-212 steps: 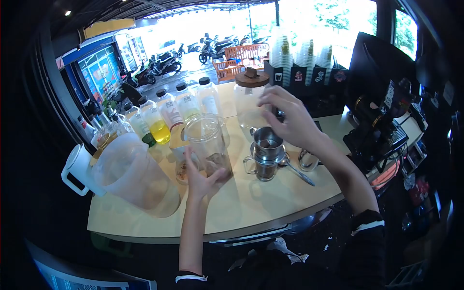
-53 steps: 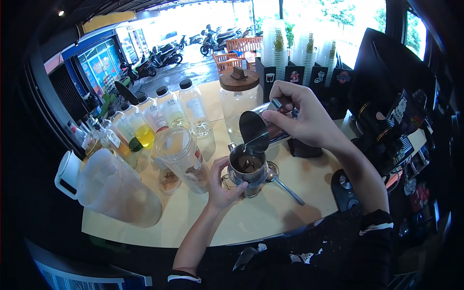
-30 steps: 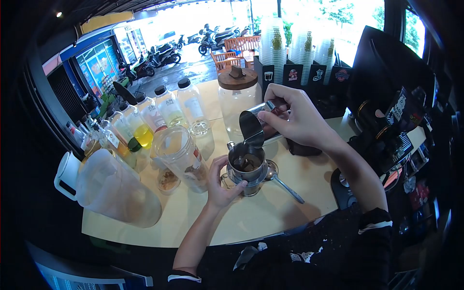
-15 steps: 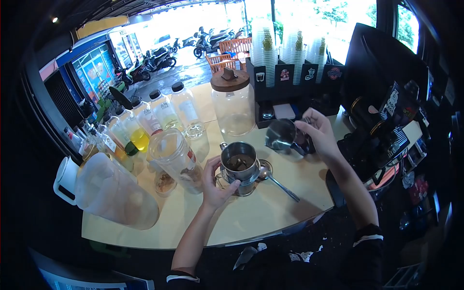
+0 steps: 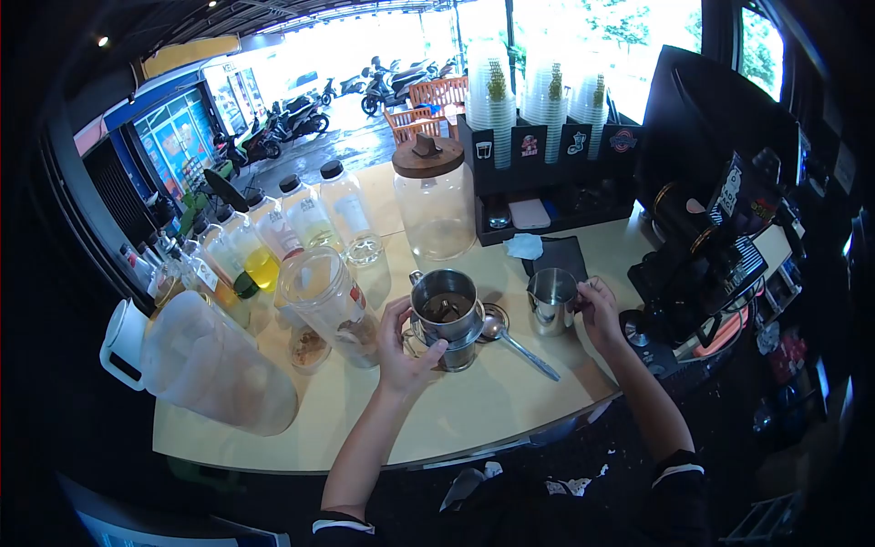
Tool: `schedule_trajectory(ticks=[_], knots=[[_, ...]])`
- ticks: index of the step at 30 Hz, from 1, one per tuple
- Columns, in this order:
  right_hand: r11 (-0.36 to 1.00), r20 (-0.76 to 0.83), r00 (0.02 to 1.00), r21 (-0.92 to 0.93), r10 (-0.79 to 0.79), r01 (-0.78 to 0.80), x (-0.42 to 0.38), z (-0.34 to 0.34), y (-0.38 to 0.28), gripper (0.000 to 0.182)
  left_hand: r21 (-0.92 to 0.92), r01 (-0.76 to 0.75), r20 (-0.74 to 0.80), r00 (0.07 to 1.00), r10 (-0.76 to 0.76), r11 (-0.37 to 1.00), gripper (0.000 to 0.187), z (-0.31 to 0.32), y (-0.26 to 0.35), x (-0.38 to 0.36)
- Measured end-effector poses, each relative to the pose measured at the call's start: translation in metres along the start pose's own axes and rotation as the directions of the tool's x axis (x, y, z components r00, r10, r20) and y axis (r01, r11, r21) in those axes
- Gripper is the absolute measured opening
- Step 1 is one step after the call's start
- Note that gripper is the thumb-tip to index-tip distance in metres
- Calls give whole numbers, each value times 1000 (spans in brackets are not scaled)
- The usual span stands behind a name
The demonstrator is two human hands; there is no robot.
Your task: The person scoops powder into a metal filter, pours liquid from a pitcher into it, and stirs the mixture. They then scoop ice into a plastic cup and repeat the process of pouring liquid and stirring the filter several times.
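My left hand is wrapped round the side of a metal cup with dark liquid in it. That cup is stacked on a second metal vessel on the counter. At the right, my right hand grips the handle of a steel pitcher, which is upright close over the counter, near a dark cloth. Just right of the stacked cups lies a metal spoon, its handle pointing toward the front edge. A tall clear container stands left of my left hand.
A large translucent jug leans at the left on the counter, in front of a row of bottles. A wooden-lidded glass jar and a black holder with stacked plastic cups stand behind. A dark machine is at the right.
My right hand has brought the pitcher down and nearer; it was blurred and tilted before and is now upright. My left hand keeps its hold on the metal cup. The view has shifted slightly.
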State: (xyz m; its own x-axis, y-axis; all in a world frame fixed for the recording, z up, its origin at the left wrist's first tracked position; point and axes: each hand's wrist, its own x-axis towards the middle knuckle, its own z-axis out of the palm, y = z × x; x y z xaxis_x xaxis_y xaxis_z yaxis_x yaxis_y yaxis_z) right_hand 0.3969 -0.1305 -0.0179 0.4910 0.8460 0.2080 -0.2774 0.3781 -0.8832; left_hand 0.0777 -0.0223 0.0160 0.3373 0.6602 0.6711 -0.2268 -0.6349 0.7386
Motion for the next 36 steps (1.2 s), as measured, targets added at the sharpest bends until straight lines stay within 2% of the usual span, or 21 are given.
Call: schedule_trajectory(ticks=[4, 6, 7, 8, 9, 10, 11, 12, 14, 15, 17, 18, 22, 24, 25, 27, 29, 30, 34, 36], knots=[[998, -44, 999, -69, -16, 13, -11, 4, -2, 12, 7, 2, -1, 1000, -2, 1000, 67, 0, 0, -1], [953, -177, 982, -303, -66, 10, -18, 9, -7, 10, -3, 5, -2, 1000, -5, 1000, 68, 0, 0, 0], [953, -177, 982, -303, -65, 9, -19, 9, -5, 10, 3, -1, 0, 1000, 1, 1000, 68, 0, -1, 0], [792, -143, 925, -571, -352, 213, -22, 8, -3, 12, 10, -7, 2, 1000, 7, 1000, 69, 0, -2, -1], [515, -24, 804, -779, -595, 358, -25, 8, -1, 15, 9, -8, 1, 1000, 8, 1000, 69, 0, -1, 0], [513, -21, 803, -779, -596, 360, -35, 14, -6, 15, 3, 0, 0, 1000, 0, 1000, 69, 1, 1, 0], [486, 160, 897, -794, -413, 365, -51, 21, -14, 19, -2, 9, -3, 1000, -9, 1000, 69, 1, 2, 0], [459, 324, 926, -804, -194, 378, -65, 30, -18, 23, -2, 9, -7, 1000, -9, 1000, 69, 1, 1, -1], [324, 366, 930, -876, -41, 359, -86, 51, -11, 23, -4, 14, -10, 1000, -14, 1000, 69, 1, -1, -2], [326, 367, 929, -874, -44, 361, -91, 55, -6, 23, -1, 10, -9, 1000, -10, 1000, 69, 1, 0, -1], [31, 510, 854, -857, -107, 515, -94, 59, 6, 24, 1, 17, -8, 1000, -17, 1000, 68, 1, 3, -1], [-6, 524, 842, -850, -129, 527, -94, 59, 13, 19, 4, 11, -10, 1000, -11, 1000, 68, 1, 3, -1], [-41, 470, 877, -883, -101, 468, -93, 58, 15, 17, -3, 10, -18, 1000, -10, 1000, 68, 3, 2, -2], [72, 409, 909, -907, -81, 414, -96, 60, -2, 16, -8, 3, -30, 1000, -4, 1000, 68, 3, 2, -2], [71, 412, 908, -906, -80, 417, -96, 59, -12, 16, -9, 5, -26, 1000, -6, 1000, 67, 3, 1, -2], [40, 465, 869, -878, -168, 477, -93, 61, -39, 17, -12, 10, -28, 1000, -11, 1000, 67, 1, -2, -3], [93, 457, 859, -868, -229, 487, -89, 81, -78, 15, 17, 28, 15, 999, -29, 999, 71, -1, -4, -4], [102, 500, 824, -835, -268, 540, -86, 88, -94, 15, 16, 33, 12, 999, -33, 999, 71, -1, -5, -5], [88, 600, 776, -777, -194, 623, -77, 126, -133, 19, 42, -8, 4, 1000, 8, 999, 65, -2, -5, -3], [35, 684, 722, -723, -100, 690, -69, 143, -139, 18, 47, -11, 6, 1000, 10, 999, 66, -1, -5, -4]])
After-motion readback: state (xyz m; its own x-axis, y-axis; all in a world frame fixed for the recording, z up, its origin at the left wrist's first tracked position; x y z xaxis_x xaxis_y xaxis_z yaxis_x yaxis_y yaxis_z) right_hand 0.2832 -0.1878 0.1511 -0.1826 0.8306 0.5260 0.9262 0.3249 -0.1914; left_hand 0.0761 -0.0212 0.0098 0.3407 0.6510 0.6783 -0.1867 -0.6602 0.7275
